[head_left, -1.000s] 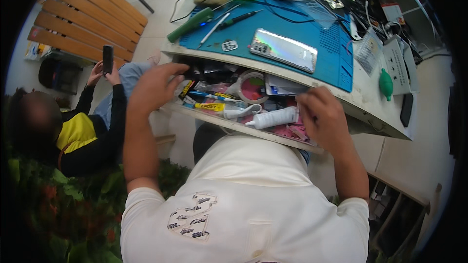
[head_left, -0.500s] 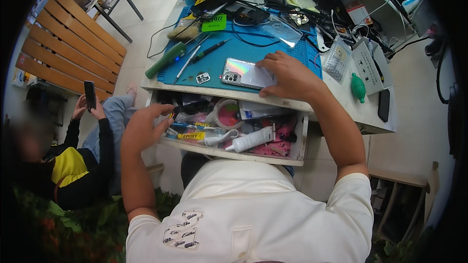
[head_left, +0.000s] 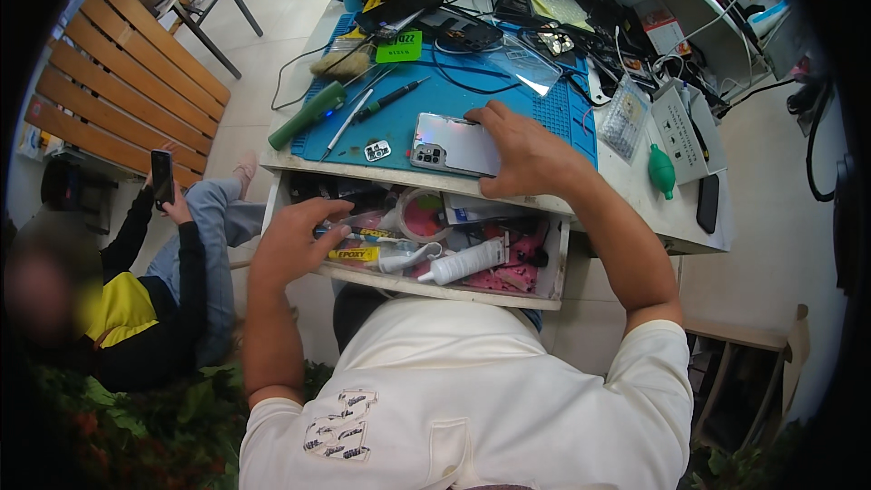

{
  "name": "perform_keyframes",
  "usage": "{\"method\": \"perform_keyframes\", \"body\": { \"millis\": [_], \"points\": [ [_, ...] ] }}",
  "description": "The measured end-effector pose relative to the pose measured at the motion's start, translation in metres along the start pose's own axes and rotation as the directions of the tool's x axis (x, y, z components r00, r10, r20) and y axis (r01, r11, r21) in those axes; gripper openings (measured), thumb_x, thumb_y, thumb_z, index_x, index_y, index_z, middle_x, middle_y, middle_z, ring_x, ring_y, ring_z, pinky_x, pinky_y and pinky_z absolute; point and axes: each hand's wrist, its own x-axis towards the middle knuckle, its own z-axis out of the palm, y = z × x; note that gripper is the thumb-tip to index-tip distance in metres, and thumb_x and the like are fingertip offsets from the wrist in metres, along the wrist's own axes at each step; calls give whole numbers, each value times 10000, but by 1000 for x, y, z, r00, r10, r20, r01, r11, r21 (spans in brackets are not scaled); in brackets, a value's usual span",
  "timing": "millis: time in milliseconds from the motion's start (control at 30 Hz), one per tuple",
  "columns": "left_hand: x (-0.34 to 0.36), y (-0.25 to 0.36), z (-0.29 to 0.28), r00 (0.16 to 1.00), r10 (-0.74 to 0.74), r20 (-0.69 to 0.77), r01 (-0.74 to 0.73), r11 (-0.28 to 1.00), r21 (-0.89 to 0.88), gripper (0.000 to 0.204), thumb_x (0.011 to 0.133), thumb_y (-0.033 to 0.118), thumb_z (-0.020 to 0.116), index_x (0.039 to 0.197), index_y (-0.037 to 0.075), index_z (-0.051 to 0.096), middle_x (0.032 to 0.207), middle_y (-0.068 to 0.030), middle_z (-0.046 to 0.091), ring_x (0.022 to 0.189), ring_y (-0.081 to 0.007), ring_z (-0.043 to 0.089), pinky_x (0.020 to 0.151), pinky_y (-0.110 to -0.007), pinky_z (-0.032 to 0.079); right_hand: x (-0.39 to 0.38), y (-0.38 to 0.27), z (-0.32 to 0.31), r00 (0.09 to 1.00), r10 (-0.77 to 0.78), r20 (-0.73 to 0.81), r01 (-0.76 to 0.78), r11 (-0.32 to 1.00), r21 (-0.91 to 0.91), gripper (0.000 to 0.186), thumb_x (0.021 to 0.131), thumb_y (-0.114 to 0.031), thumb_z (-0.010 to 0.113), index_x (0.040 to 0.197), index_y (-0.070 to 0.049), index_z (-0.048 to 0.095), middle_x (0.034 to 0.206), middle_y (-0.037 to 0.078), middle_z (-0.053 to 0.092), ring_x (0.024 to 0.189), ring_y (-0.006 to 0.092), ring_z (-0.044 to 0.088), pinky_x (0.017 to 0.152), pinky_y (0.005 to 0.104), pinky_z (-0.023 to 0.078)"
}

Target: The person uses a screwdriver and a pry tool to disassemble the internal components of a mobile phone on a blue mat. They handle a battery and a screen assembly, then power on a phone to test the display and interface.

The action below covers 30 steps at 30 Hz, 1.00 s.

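Gripping a silver phone by its edges on a blue mat, right hand curved around one end and left hand spread, seemingly unladen, above an open drawer, a worker near us would likely do best keeping pressure light.

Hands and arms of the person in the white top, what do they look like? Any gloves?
No gloves! The left hand and right hand are bare, with four fingers and a thumb each, and I see no rings. The forearms are bare too, with no watch or cables showing. The plain, creamy-white sleeves are short, ending around the elbows.
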Motion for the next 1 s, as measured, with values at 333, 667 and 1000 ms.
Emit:
{"method": "perform_keyframes", "body": {
  "millis": [333,667,1000],
  "points": [
    [4,11,2,1000,-2,-3,2,999,-41,353,960,102,848,1287,-16,787,1159,-187,819,1043,-299,798,934,-387,625,6,11,-2,999,36,3,-36,994,100,944,736,-408,945,1526,6,637,1371,197,649,1263,394,674,1096,468,546],
    [65,57,15,887,138,-440,-337,845,-414,892,929,102,906,1700,51,460,1594,-156,607,1260,-236,712,1016,-375,616,-5,1,21,972,-223,74,7,340,940,773,992,-536,796,1506,23,653,1291,121,706,1182,211,671,956,333,521],
    [125,76,27,974,84,-209,-207,704,-680,777,925,-8,900,1624,36,565,1366,-95,705,1082,-130,694,948,-302,625,-11,-11,66,989,-149,23,-80,-390,917,583,1124,-453,590,1483,5,634,1264,169,758,1007,233,751,812,384,603]
  ]
}}
